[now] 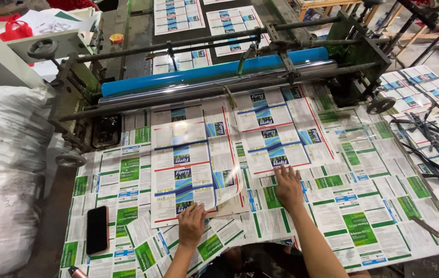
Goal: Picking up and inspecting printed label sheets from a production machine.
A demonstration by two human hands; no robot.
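My left hand (192, 224) pinches the near edge of a glossy laminated printed sheet (183, 164) with blue, white and red label panels, lifting its right corner off the table. My right hand (287, 186) lies flat, fingers spread, on the near edge of a second blue-and-white printed sheet (273, 135) coming out of the machine. Both sheets rest on a table covered with green-and-white printed sheets (363, 206). Behind them runs the laminating machine's blue roller (214, 72).
A black phone (97, 229) lies at the table's near left. A large white sack (3, 170) stands at the left. Black strips (430, 139) lie over sheets at the right. Dark metal rods and handwheels (71, 159) frame the machine; more printed sheets (229, 20) feed in behind.
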